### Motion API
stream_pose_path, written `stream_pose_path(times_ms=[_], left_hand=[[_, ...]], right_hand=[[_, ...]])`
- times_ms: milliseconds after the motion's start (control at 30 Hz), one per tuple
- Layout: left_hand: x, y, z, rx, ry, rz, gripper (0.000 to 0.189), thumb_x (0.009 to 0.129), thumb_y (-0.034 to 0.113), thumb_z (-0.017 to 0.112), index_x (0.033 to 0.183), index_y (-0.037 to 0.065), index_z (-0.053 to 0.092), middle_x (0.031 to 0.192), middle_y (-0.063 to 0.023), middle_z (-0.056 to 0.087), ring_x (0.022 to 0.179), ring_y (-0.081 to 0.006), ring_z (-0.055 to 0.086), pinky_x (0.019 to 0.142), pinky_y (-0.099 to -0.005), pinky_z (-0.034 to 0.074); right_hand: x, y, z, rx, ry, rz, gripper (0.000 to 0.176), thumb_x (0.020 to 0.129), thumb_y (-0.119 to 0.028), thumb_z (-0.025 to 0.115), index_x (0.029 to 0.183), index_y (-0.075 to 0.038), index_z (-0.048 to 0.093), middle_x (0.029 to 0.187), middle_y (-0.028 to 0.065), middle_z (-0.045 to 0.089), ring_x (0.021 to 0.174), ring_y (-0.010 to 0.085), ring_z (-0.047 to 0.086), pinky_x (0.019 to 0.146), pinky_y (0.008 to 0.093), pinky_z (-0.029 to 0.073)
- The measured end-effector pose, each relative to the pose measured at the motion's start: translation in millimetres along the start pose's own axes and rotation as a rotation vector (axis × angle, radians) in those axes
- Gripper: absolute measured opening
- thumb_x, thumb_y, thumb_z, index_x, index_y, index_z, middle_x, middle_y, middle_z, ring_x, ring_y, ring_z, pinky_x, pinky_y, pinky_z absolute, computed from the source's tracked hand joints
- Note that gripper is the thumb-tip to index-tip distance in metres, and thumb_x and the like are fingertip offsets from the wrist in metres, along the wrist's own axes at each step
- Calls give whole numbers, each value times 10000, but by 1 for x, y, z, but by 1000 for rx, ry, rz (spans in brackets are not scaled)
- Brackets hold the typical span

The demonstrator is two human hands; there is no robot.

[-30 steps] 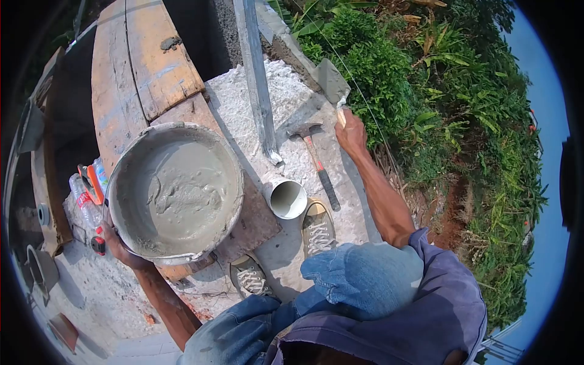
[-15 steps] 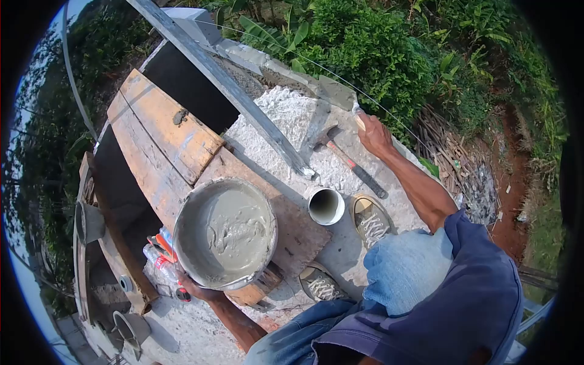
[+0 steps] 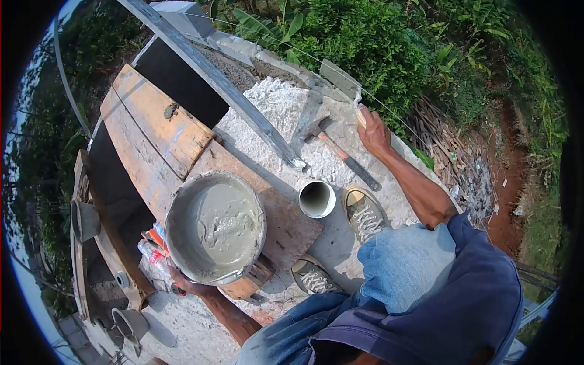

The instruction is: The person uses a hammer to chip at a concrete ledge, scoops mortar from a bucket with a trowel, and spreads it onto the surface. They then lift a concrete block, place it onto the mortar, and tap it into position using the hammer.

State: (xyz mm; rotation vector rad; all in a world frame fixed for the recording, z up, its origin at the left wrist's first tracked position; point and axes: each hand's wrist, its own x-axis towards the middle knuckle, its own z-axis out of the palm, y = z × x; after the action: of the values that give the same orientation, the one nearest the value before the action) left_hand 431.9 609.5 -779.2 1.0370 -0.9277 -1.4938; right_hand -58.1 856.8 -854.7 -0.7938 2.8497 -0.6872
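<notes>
My right hand is closed around the light handle of a trowel. The trowel's grey blade points away from me, over the outer edge of the wall beside the leaves. A round bucket of wet grey mortar stands in front of me, partly over the boards. Against its near left side is my left hand, its fingers partly hidden by the bucket; it appears to grip it. A hammer with a red and black handle lies on the rough surface near my right hand.
An open white pipe stands by my shoes. Wooden boards span dark openings at left. A long grey bar slants across, and a thin string runs along the wall edge. Plastic bottles lie left of the bucket.
The whole view has shifted slightly, so most things appear farther left and up. The trowel blade has moved outward from the wall top and tilted. My left hand stays at the bucket.
</notes>
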Motion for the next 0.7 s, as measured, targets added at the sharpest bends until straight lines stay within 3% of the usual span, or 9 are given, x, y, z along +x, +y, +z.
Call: stream_pose_path(times_ms=[133, 200, 233, 333, 433, 533, 600, 633, 700], left_hand=[[-3, 3, 5, 30, 32, 17, 526, 1024, 358, 261, 1315, -30, 463, 1256, -154, 554, 1143, -257, 535, 1007, -416, 392], [-5, 4, 7, 66, 61, 12, 524, 1025, 356, 260, 1314, -30, 464, 1255, -154, 555, 1142, -256, 535, 1007, -416, 392], [-13, 13, 29, 10, -149, 81, 519, 1029, 353, 258, 1313, -29, 465, 1247, -157, 561, 1136, -254, 540, 1004, -408, 398], [-21, 22, 47, -57, -183, 50, 524, 1030, 362, 260, 1310, -28, 471, 1242, -160, 567, 1130, -259, 544, 1006, -403, 403], [-28, 28, 65, -60, -104, 45, 532, 1034, 366, 250, 1297, -33, 484, 1234, -160, 573, 1129, -260, 548, 1008, -404, 410], [-21, 28, 62, -21, -126, 83, 545, 1038, 361, 233, 1302, -48, 478, 1245, -163, 568, 1146, -254, 542, 1001, -398, 426], [-17, 28, 63, 43, -152, 85, 551, 1038, 353, 236, 1303, -65, 478, 1246, -176, 568, 1139, -260, 552, 996, -396, 437], [-16, 28, 65, 38, -152, 95, 551, 1038, 353, 236, 1303, -65, 478, 1246, -176, 568, 1139, -260, 552, 996, -396, 437], [-13, 29, 70, -52, -158, 91, 539, 1036, 330, 245, 1301, -74, 482, 1240, -187, 572, 1106, -275, 574, 980, -398, 456]], right_hand=[[8, 0, -10, 12, 2, -96, 467, 844, -174, 582, 1299, -131, 484, 1051, 186, 622, 927, 338, 626, 757, 457, 512], [-15, -31, -31, 622, -176, 336, 393, 870, -223, 596, 1222, -76, 501, 811, 116, 585, 690, 231, 606, 546, 356, 491], [-18, -15, -17, 999, -291, 419, 377, 911, -272, 581, 1228, -94, 484, 797, 63, 561, 592, 126, 547, 449, 266, 448], [-32, -27, -35, 1392, -557, 676, 365, 936, -274, 555, 1247, -107, 463, 790, 54, 555, 574, 114, 534, 446, 239, 439], [-63, -71, -83, 1335, -688, 592, 359, 957, -285, 534, 1258, -106, 460, 797, 51, 554, 596, 104, 545, 455, 230, 445], [-66, -118, -138, 1096, -891, 240, 374, 943, -280, 554, 1251, -80, 484, 811, 65, 557, 680, 113, 572, 511, 245, 471], [-53, -144, -153, 438, -548, -767, 351, 889, -208, 577, 1203, -62, 521, 831, 96, 587, 720, 144, 596, 560, 262, 501], [-48, -159, -153, 438, -541, -777, 351, 889, -208, 577, 1203, -62, 521, 831, 96, 587, 720, 144, 596, 560, 262, 501], [-42, -192, -149, 186, -359, -1209, 361, 832, -142, 600, 1185, -86, 548, 850, 94, 567, 722, 191, 598, 610, 288, 518]])
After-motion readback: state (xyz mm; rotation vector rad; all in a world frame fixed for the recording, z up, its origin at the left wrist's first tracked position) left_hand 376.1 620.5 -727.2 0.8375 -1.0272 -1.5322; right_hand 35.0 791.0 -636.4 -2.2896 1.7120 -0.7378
